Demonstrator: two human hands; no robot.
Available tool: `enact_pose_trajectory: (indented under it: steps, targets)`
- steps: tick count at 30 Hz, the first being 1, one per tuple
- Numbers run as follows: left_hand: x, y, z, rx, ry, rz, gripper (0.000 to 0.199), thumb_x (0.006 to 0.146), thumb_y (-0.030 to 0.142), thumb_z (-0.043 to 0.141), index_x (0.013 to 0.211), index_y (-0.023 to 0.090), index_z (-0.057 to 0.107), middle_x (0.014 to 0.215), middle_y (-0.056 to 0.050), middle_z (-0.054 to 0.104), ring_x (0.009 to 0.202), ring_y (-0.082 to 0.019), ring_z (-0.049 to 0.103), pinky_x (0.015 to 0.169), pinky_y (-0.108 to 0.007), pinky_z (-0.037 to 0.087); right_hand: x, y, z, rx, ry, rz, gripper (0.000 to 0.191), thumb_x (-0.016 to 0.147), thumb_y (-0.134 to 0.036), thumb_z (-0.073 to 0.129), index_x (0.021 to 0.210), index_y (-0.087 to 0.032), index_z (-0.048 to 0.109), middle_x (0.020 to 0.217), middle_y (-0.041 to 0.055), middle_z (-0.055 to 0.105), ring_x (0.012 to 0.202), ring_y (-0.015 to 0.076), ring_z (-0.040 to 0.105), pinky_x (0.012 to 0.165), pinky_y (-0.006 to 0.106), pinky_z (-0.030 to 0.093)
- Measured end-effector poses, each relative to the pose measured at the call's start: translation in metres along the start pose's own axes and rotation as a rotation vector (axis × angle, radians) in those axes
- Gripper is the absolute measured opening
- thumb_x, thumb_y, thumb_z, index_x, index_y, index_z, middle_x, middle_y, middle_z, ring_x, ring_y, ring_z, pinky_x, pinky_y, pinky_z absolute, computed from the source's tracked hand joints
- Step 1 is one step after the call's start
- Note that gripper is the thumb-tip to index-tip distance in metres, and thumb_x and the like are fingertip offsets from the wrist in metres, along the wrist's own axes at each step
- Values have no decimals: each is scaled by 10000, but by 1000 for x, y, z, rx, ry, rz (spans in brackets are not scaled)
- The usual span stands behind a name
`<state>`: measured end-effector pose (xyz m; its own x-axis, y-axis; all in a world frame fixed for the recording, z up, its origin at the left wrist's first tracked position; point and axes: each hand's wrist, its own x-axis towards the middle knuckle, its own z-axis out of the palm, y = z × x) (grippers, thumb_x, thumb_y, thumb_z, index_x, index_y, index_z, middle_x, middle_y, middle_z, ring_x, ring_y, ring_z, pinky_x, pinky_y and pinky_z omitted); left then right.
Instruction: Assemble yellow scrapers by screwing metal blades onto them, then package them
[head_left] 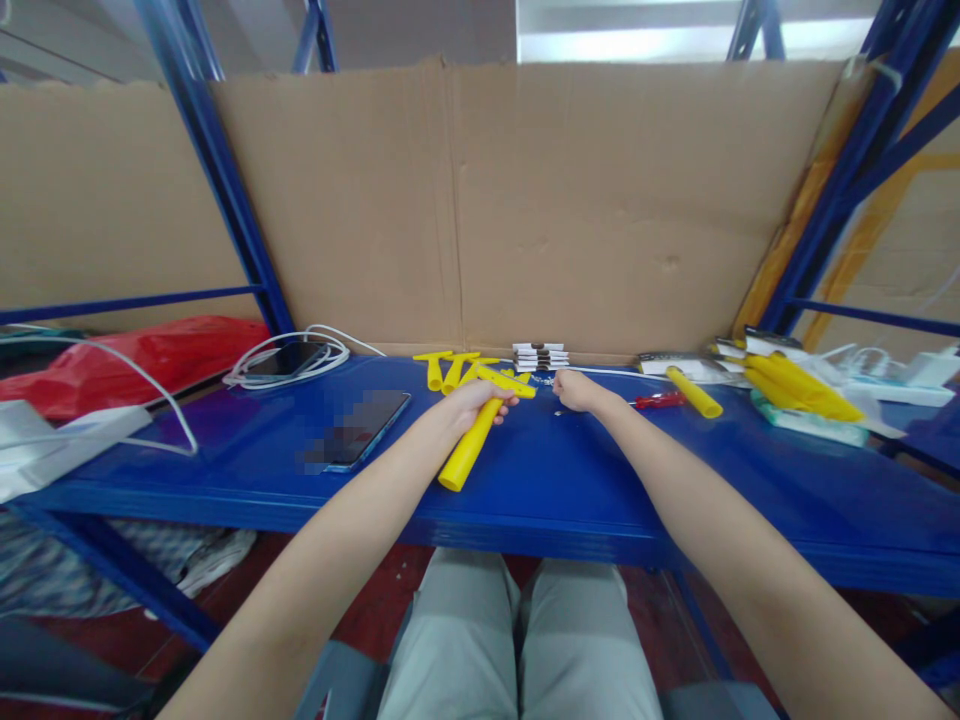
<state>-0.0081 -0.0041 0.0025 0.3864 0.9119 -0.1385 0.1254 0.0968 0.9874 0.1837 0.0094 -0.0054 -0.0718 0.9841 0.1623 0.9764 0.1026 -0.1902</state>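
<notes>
My left hand (486,398) is wrapped round a yellow T-shaped plastic piece (466,455); its round tube slants down toward the table's front edge and its flat crossbar sticks out above my fingers. My right hand (574,390) is closed and rests low over the table, beside a scatter of small shiny metal parts (541,380). Whatever its fingertips pinch is hidden. Behind my left hand several similar yellow T-shaped pieces (454,375) lie together. To the right of my right hand are a red-handled screwdriver (660,400) and a loose yellow tube (696,393).
A stack of small white-and-black boxes (540,356) stands by the cardboard back wall (600,200). A phone (367,428) lies left on the blue table (570,490). Further left are a coiled white cable (337,355) and a red bag (165,360); yellow packets (806,390) lie at right.
</notes>
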Motion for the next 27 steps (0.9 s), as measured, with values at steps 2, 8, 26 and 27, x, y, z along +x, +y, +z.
enact_pose_trajectory:
  steps: [2, 8, 26, 27]
  targets:
    - [-2, 2, 1, -25, 3, -32, 75, 767, 81, 569, 755, 135, 618, 599, -26, 592, 451, -63, 454, 412, -175, 373, 1, 0, -2, 40, 25, 10, 150, 787, -87, 515, 789, -109, 663, 867, 114, 702, 776, 178, 623, 643, 214, 425]
    - [-11, 8, 7, -146, 36, -118, 215, 793, 27, 474, 620, 130, 549, 524, 2, 523, 395, -43, 391, 378, -169, 306, -4, -6, -14, 452, 92, -24, 134, 789, -193, 546, 711, -131, 636, 573, 0, 590, 497, 92, 486, 496, 197, 376]
    - [-3, 0, 3, -186, -35, -131, 185, 802, 35, 436, 682, 141, 530, 538, 11, 513, 372, -37, 383, 371, -155, 300, -8, -29, -13, 692, 10, -282, 113, 680, -179, 589, 574, -145, 565, 567, -31, 532, 558, 89, 455, 547, 209, 368]
    - [-2, 0, 3, -188, -37, -130, 175, 801, 35, 440, 692, 140, 528, 541, 8, 514, 374, -40, 384, 377, -160, 307, -6, -29, -11, 692, 21, -298, 117, 679, -182, 590, 570, -148, 562, 565, -30, 533, 556, 91, 457, 550, 213, 373]
